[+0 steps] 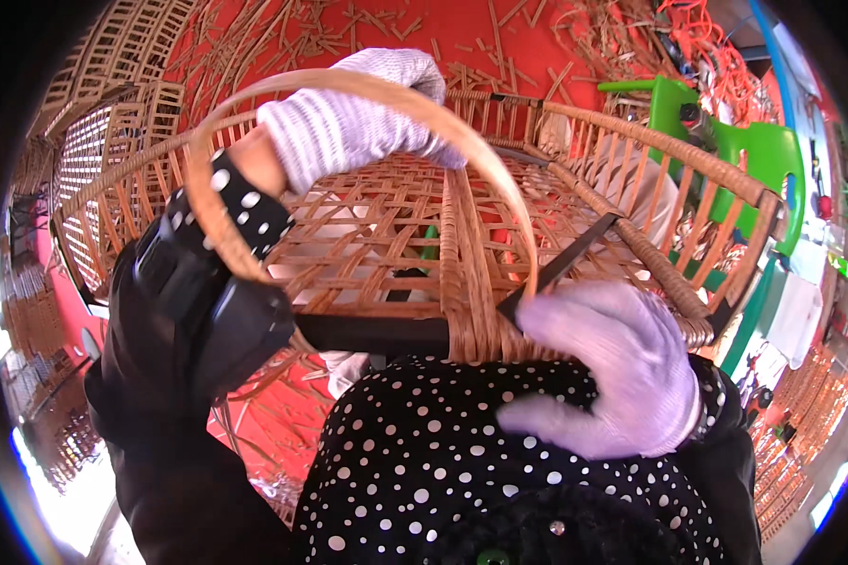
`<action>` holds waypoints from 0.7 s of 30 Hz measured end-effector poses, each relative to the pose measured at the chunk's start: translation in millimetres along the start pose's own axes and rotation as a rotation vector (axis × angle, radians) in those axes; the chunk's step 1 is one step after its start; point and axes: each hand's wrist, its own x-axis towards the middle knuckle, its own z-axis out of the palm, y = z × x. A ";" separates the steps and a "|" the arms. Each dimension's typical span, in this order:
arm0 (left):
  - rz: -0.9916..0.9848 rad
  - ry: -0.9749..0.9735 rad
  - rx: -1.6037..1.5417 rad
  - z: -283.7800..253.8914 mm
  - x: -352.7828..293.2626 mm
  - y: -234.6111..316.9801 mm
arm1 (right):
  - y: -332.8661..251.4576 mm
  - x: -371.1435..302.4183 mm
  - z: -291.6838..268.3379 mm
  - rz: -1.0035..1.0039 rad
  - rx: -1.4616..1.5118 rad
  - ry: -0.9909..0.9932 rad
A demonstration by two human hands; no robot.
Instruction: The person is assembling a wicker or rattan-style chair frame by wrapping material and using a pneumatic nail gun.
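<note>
My left hand (363, 122), in a white and lilac striped knit glove, reaches over a half-woven brown rattan seat frame (367, 226). Its fingers curl down at the far end of a band of flat strips (476, 254); the fingertips and anything in them are hidden. A long flat rattan strip (443, 122) arches in a wide loop across my left forearm, one side coming down beside my right fingertips. My right hand (622, 367), in a lilac glove and slightly blurred, is at the near edge, thumb and fingers apart, nothing visibly gripped.
A dark flat bar (575, 254) crosses the frame's near right part. A green plastic chair (754, 160) stands beyond on the right. Cut strips (509, 47) litter the red floor, with orange twine (697, 47) at the far right. Woven lattice panels (113, 56) stand at the left.
</note>
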 end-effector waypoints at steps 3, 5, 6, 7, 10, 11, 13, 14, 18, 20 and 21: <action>0.174 0.121 0.135 1.5 3.6 -4.1 | -11.5 3.9 12.8 0.053 -0.212 -0.005; 0.177 0.109 0.170 -1.9 4.5 -0.6 | -12.6 7.1 20.8 0.018 -0.295 0.030; 0.173 0.107 0.194 -5.3 3.1 3.1 | -12.7 7.1 23.0 0.021 -0.329 0.026; 0.214 0.133 0.221 -7.9 2.2 8.3 | -11.7 8.6 23.8 -0.002 -0.316 0.035; 0.023 0.237 0.118 -20.1 -9.9 30.1 | -9.1 18.6 21.3 -0.082 -0.239 0.075; 0.141 0.472 0.255 -27.0 -15.0 40.0 | -9.4 23.2 16.8 -0.045 -0.213 0.044; 0.438 0.787 0.348 -30.4 -39.0 53.9 | -8.1 37.9 8.1 0.029 -0.094 0.014; 0.582 0.877 0.323 -21.7 -59.4 53.4 | -9.2 40.6 -1.1 0.156 0.050 -0.054; 0.781 0.896 0.376 51.1 -128.3 38.2 | 1.5 69.5 -16.9 0.167 0.040 -0.120; 0.510 0.854 0.243 86.2 -128.2 25.0 | 6.2 75.8 -23.1 0.185 0.190 -0.166; 0.467 0.901 0.206 98.7 -120.2 17.2 | 7.9 77.7 -24.5 0.194 0.220 -0.186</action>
